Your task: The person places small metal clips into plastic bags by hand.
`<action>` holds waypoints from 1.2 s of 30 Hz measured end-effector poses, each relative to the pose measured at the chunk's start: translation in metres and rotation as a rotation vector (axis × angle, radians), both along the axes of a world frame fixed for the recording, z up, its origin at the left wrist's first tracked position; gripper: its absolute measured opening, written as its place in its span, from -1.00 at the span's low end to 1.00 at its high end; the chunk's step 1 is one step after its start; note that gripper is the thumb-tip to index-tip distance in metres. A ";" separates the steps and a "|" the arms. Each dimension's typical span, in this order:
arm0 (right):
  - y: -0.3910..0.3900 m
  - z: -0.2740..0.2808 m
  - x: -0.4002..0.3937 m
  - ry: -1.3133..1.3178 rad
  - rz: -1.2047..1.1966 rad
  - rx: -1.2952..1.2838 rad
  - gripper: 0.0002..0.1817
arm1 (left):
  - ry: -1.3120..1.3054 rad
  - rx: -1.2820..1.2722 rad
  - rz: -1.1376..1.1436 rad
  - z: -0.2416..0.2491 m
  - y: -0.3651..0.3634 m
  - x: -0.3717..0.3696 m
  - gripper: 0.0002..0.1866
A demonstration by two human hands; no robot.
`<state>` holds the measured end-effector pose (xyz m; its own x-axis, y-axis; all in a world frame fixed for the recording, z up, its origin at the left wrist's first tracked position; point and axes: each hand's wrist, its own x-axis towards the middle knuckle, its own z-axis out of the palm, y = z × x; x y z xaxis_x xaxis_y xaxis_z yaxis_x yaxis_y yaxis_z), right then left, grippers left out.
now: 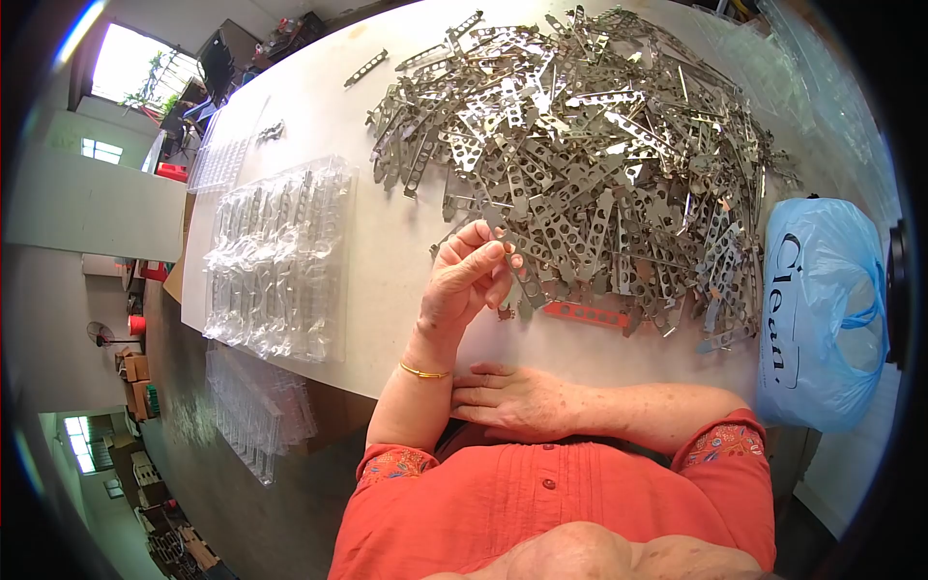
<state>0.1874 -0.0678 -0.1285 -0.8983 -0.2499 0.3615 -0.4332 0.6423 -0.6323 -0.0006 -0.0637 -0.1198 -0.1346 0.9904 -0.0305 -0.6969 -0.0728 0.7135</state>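
Note:
My left hand, with a gold bracelet at its wrist, is raised at the near-left edge of a big heap of perforated metal strips. Its thumb and fingers pinch a flat perforated metal strip, partly covered by the fingertips and hard to separate from the heap behind. Flat at the near table edge, my right hand rests with fingers stretched toward the left forearm, holding nothing. Just beyond it lies an orange-red perforated strip at the front of the heap.
Left of the heap sits a clear plastic tray with metal strips in rows under crinkled film. More clear trays are below the table's left edge, another behind. A blue plastic bag stands right. One strip lies apart.

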 end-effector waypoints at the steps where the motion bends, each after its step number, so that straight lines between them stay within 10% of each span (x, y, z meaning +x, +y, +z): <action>1: 0.000 0.000 0.000 0.004 -0.001 0.006 -0.62 | -0.003 0.002 0.003 -0.001 0.000 0.000 -0.86; 36: 0.000 0.000 0.000 0.010 -0.006 0.021 -0.60 | -0.031 -0.024 0.033 -0.004 -0.001 -0.001 -0.87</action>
